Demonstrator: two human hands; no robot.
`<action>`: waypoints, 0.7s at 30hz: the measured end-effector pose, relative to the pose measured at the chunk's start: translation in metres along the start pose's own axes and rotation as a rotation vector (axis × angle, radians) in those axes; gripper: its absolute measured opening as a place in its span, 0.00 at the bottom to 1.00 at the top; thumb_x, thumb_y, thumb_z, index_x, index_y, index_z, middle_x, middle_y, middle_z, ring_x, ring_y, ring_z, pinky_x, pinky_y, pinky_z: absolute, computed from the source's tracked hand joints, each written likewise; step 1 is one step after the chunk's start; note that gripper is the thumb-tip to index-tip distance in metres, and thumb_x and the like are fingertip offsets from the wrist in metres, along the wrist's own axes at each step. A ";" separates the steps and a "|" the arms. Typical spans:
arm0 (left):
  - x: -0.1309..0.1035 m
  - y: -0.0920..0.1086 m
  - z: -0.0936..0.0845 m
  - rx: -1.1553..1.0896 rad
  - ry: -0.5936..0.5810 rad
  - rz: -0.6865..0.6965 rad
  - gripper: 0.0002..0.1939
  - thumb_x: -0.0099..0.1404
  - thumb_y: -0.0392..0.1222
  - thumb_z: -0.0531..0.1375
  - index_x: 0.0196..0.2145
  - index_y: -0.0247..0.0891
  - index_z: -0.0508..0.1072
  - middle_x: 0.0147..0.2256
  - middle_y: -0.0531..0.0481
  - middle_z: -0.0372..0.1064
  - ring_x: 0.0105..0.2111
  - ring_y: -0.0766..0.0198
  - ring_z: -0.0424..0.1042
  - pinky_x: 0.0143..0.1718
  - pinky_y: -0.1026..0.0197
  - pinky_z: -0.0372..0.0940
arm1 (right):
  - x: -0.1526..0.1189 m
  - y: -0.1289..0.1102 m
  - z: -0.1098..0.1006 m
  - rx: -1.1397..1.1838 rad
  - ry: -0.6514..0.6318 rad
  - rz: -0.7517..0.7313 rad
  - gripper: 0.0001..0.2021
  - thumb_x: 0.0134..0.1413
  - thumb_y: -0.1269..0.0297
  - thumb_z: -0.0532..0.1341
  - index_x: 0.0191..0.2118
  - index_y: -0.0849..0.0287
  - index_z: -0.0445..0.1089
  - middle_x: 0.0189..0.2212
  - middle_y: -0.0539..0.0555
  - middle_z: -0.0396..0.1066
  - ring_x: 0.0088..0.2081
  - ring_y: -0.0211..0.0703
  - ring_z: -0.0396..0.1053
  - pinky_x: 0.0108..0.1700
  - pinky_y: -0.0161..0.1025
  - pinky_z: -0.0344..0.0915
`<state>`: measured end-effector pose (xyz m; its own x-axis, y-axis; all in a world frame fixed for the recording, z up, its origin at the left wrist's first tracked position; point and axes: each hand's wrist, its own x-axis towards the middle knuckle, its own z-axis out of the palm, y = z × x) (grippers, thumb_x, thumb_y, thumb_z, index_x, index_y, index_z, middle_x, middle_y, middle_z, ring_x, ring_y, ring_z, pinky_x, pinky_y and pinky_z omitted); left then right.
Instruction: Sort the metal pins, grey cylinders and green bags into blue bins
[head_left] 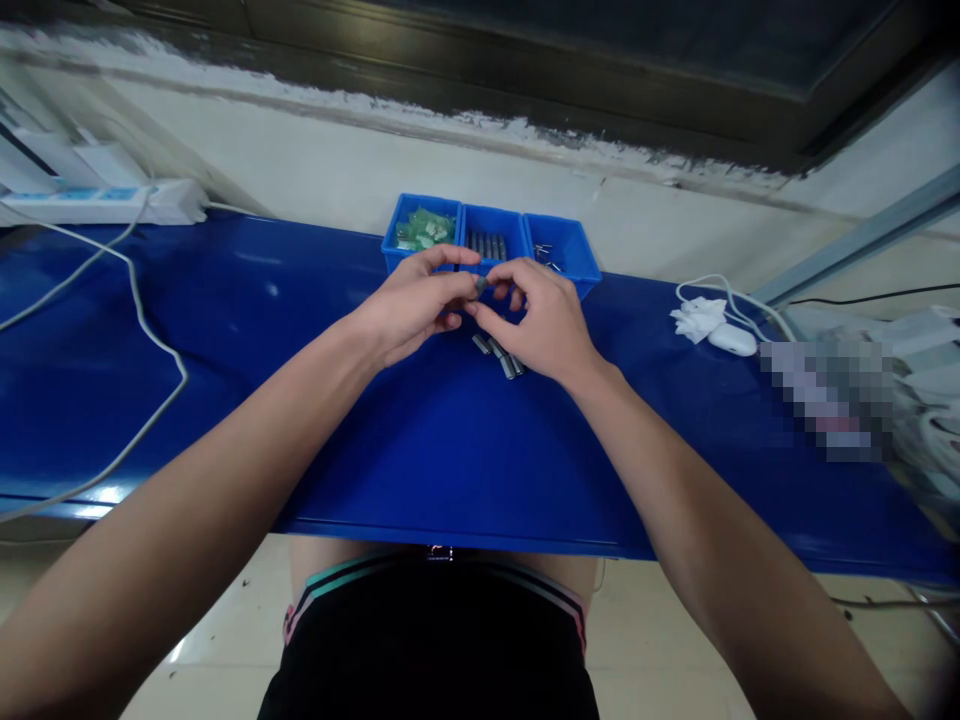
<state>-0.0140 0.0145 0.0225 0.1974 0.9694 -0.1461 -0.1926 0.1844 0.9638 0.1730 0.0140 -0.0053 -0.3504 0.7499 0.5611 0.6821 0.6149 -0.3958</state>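
Between my two hands, above the blue table, is a small grey metal piece (pixel 481 286), mostly covered by fingers. My left hand (pixel 416 302) pinches it from the left, and the fingertips of my right hand (pixel 546 318) close on it from the right. Just below my hands, several short grey metal cylinders (pixel 508 366) lie loose on the table. Behind stand three blue bins. The left bin (pixel 385 243) holds green pieces that look like small bags, the middle bin (pixel 493 214) a row of grey cylinders, and the right bin (pixel 585 262) small shiny pins.
White cables (pixel 180 370) run over the blue table (pixel 442 460) on the left, by a power strip (pixel 172 203). To the right are crumpled tissue (pixel 699 318), a white rounded case (pixel 733 340) and a blurred-out patch. A wall rises behind the bins.
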 end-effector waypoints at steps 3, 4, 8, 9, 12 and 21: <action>0.001 -0.001 0.000 0.001 -0.001 -0.008 0.20 0.62 0.24 0.63 0.50 0.39 0.73 0.33 0.54 0.74 0.28 0.70 0.71 0.27 0.66 0.59 | 0.000 -0.001 0.000 -0.035 -0.008 0.033 0.11 0.63 0.57 0.67 0.48 0.52 0.76 0.44 0.57 0.80 0.43 0.53 0.77 0.47 0.50 0.73; 0.001 -0.002 0.000 0.002 0.002 -0.007 0.19 0.62 0.25 0.63 0.49 0.39 0.73 0.32 0.55 0.73 0.28 0.70 0.71 0.27 0.66 0.59 | 0.000 -0.001 0.000 -0.046 -0.011 0.043 0.11 0.63 0.57 0.67 0.48 0.52 0.76 0.45 0.57 0.80 0.44 0.53 0.77 0.47 0.50 0.73; 0.000 -0.003 -0.001 0.049 0.010 -0.003 0.15 0.64 0.30 0.67 0.48 0.39 0.75 0.34 0.54 0.75 0.31 0.68 0.73 0.30 0.64 0.61 | 0.000 -0.002 -0.001 -0.046 -0.007 0.037 0.10 0.64 0.58 0.66 0.48 0.53 0.76 0.45 0.57 0.80 0.44 0.53 0.77 0.47 0.50 0.73; 0.000 -0.003 -0.001 0.079 0.008 -0.006 0.15 0.64 0.31 0.69 0.47 0.39 0.75 0.35 0.53 0.76 0.32 0.68 0.74 0.31 0.64 0.62 | 0.000 -0.002 -0.001 -0.048 -0.008 0.036 0.10 0.64 0.58 0.65 0.48 0.53 0.76 0.45 0.57 0.80 0.44 0.53 0.77 0.47 0.50 0.73; 0.001 -0.004 -0.003 0.165 0.005 -0.009 0.15 0.62 0.33 0.72 0.46 0.40 0.77 0.38 0.52 0.79 0.35 0.67 0.75 0.33 0.64 0.62 | 0.001 -0.002 -0.001 -0.068 -0.024 0.048 0.10 0.64 0.59 0.64 0.49 0.52 0.76 0.45 0.57 0.80 0.44 0.53 0.77 0.48 0.50 0.73; -0.001 -0.001 -0.001 0.169 -0.008 -0.034 0.13 0.63 0.33 0.67 0.45 0.41 0.77 0.35 0.53 0.77 0.32 0.67 0.74 0.33 0.64 0.63 | -0.003 -0.002 0.001 -0.012 -0.040 0.018 0.11 0.64 0.61 0.65 0.51 0.52 0.76 0.46 0.56 0.79 0.44 0.51 0.76 0.48 0.48 0.73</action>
<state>-0.0154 0.0130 0.0211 0.2084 0.9617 -0.1778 -0.0215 0.1863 0.9823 0.1716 0.0108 -0.0065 -0.3628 0.7702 0.5246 0.6960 0.5983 -0.3971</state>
